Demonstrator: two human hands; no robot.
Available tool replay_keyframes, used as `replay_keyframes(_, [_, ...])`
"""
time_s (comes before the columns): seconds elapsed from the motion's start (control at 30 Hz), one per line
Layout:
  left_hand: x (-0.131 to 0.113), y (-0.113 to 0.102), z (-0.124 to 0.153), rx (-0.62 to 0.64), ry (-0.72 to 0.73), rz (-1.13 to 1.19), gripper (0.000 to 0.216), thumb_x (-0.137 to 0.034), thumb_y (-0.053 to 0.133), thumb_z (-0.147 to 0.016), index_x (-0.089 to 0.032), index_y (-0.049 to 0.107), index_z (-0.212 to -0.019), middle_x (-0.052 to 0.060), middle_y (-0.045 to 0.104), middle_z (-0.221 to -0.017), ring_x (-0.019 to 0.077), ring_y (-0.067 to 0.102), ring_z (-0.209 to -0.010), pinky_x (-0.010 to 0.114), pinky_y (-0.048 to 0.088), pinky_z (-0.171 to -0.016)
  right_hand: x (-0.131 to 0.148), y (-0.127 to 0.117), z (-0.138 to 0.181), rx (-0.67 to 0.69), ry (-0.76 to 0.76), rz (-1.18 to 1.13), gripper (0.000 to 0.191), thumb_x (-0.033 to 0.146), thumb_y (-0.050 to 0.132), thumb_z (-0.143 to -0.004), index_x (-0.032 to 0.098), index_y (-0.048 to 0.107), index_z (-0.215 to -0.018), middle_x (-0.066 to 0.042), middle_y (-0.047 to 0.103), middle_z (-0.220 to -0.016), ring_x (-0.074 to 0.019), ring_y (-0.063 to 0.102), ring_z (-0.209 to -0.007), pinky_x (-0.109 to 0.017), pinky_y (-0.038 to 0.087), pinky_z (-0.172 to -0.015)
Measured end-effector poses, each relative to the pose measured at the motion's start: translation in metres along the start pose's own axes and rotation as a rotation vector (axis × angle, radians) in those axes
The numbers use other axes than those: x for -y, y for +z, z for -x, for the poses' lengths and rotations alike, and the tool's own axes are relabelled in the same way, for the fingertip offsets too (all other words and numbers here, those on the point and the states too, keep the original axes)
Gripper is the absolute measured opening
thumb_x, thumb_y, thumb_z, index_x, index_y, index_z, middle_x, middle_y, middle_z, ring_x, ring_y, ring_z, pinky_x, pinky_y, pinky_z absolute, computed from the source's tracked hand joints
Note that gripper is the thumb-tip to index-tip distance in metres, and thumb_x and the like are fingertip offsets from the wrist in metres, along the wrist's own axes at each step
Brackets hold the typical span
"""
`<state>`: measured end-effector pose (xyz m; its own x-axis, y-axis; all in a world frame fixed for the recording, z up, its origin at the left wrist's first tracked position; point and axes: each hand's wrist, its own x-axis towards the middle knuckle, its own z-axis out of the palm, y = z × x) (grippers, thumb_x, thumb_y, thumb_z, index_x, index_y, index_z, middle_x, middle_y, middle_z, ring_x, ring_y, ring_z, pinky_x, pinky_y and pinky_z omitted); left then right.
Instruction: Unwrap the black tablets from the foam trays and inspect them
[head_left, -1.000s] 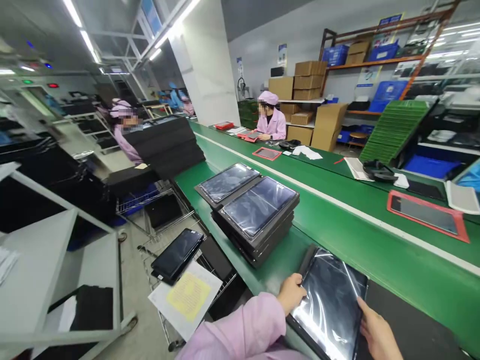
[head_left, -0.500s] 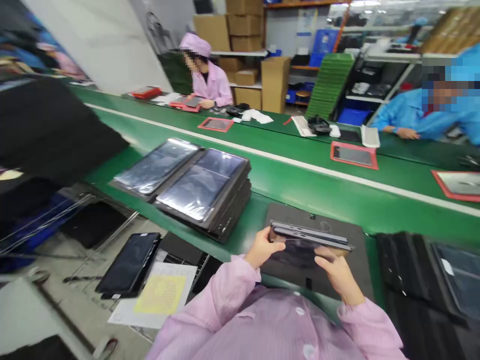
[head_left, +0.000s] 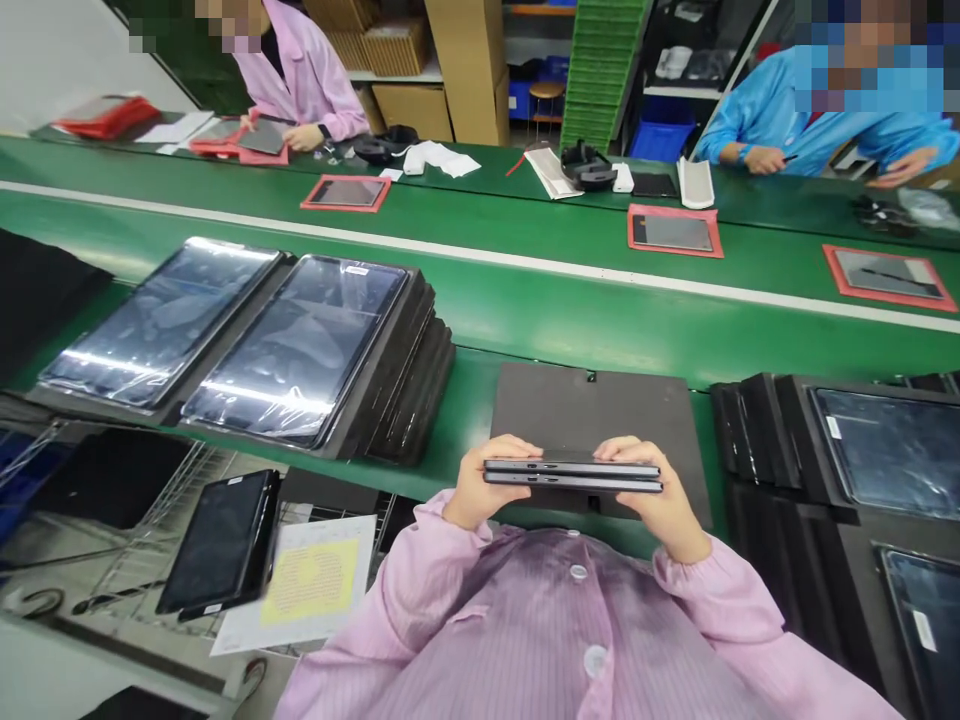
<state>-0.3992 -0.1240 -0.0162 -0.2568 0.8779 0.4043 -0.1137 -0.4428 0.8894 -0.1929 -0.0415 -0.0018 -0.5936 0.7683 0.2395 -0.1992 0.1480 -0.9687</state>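
Two thin dark tablets (head_left: 574, 476), one on top of the other, are held edge-on before my chest, with small ports along the edge facing me. My left hand (head_left: 486, 480) grips their left end, thumb on one side and fingers on the other. At the right end my right hand (head_left: 664, 495) is closed round them in the same way. Below and behind them lies a flat dark grey foam sheet (head_left: 600, 400) on the green bench (head_left: 476, 400).
Left stands a stack of foam trays (head_left: 409, 370) bearing film-covered tablets (head_left: 296, 350). More trays and tablets (head_left: 892, 450) are piled at right. Papers (head_left: 315, 580) and a tablet (head_left: 217, 540) lie on a lower wire rack. Across the belt work a pink-sleeved person (head_left: 315, 80) and a blue-sleeved person (head_left: 810, 100).
Both hands have tilted the tablets so that their edges face me, and brought them closer to my body. The view has dipped and shifted.
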Motion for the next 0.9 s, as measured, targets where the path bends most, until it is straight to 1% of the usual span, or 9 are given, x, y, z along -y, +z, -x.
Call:
replay_keyframes(0.2, [-0.001,0.0,0.005,0.015,0.04,-0.026,0.032,-0.036,0.078,-0.065,-0.023,0.068,-0.093,0.007,0.074,-0.086,0.0208,0.069,-0.079,0.034,0.053,-0.069,0.004,0.0,0.004,0.024,-0.006,0.001,0.024,0.039,0.072,-0.075,0.03,0.061,-0.095,-0.002,0.062,-0.09,-0.0187,0.06,-0.088,-0.034,0.05,-0.075])
replay_keyframes(0.4, [-0.005,-0.003,0.01,0.007,-0.047,-0.093,0.03,-0.045,0.075,-0.066,-0.024,0.069,-0.086,0.007,0.074,-0.081,0.0246,0.069,-0.077,0.04,0.053,-0.07,0.007,0.004,0.006,-0.001,0.068,0.032,0.03,0.047,0.073,-0.071,0.027,0.058,-0.087,-0.004,0.061,-0.086,-0.0207,0.061,-0.084,-0.038,0.05,-0.074])
replay_keyframes(0.47, [-0.006,-0.005,0.009,0.01,-0.051,-0.105,0.031,-0.044,0.076,-0.064,-0.024,0.069,-0.086,0.007,0.074,-0.079,0.0258,0.069,-0.078,0.042,0.053,-0.071,0.007,0.005,0.006,0.017,0.057,0.023,0.031,0.048,0.072,-0.071,0.026,0.057,-0.087,-0.004,0.06,-0.086,-0.0204,0.06,-0.084,-0.038,0.051,-0.073])
replay_keyframes(0.63, [-0.009,-0.007,0.007,0.042,-0.047,-0.112,0.031,-0.042,0.076,-0.064,-0.025,0.069,-0.089,0.007,0.074,-0.08,0.0259,0.07,-0.077,0.044,0.054,-0.072,0.007,0.005,0.008,0.031,0.007,0.013,0.029,0.044,0.071,-0.074,0.026,0.056,-0.088,-0.004,0.059,-0.087,-0.0184,0.06,-0.085,-0.036,0.05,-0.076])
replay_keyframes(0.7, [-0.009,-0.007,0.008,0.053,-0.07,-0.104,0.033,-0.044,0.077,-0.062,-0.024,0.069,-0.087,0.008,0.074,-0.08,0.0259,0.069,-0.078,0.043,0.054,-0.072,0.003,0.002,0.009,0.043,0.025,0.035,0.029,0.045,0.07,-0.075,0.026,0.055,-0.09,-0.005,0.06,-0.093,-0.0182,0.06,-0.087,-0.035,0.051,-0.076])
replay_keyframes(0.73, [-0.007,-0.006,0.01,0.038,-0.11,-0.104,0.032,-0.044,0.078,-0.061,-0.024,0.07,-0.085,0.008,0.074,-0.08,0.0254,0.069,-0.079,0.042,0.054,-0.073,-0.001,-0.001,0.01,0.059,0.058,0.067,0.03,0.046,0.069,-0.076,0.025,0.055,-0.092,-0.007,0.061,-0.099,-0.0187,0.061,-0.09,-0.035,0.051,-0.077])
replay_keyframes(0.77, [-0.004,-0.006,0.011,-0.006,-0.174,-0.106,0.032,-0.045,0.078,-0.061,-0.023,0.069,-0.082,0.008,0.073,-0.079,0.0245,0.068,-0.079,0.041,0.054,-0.072,-0.006,-0.003,0.01,0.078,0.109,0.123,0.031,0.047,0.066,-0.076,0.025,0.055,-0.094,-0.009,0.061,-0.105,-0.0194,0.061,-0.093,-0.036,0.052,-0.078])
replay_keyframes(0.83, [0.007,-0.005,0.013,-0.178,-0.36,-0.123,0.033,-0.047,0.079,-0.055,-0.02,0.067,-0.071,0.006,0.072,-0.075,0.022,0.067,-0.076,0.036,0.053,-0.071,-0.017,-0.008,0.01,0.097,0.234,0.283,0.033,0.05,0.06,-0.078,0.022,0.056,-0.097,-0.012,0.062,-0.111,-0.0218,0.062,-0.098,-0.038,0.051,-0.082])
replay_keyframes(0.9, [0.025,-0.004,0.009,-0.39,-0.518,-0.154,0.038,-0.053,0.077,-0.053,-0.019,0.061,-0.061,0.003,0.068,-0.067,0.0187,0.064,-0.07,0.032,0.052,-0.069,-0.024,-0.008,0.011,0.086,0.326,0.425,0.033,0.05,0.055,-0.079,0.021,0.059,-0.094,-0.012,0.068,-0.101,-0.0253,0.065,-0.093,-0.041,0.051,-0.082])
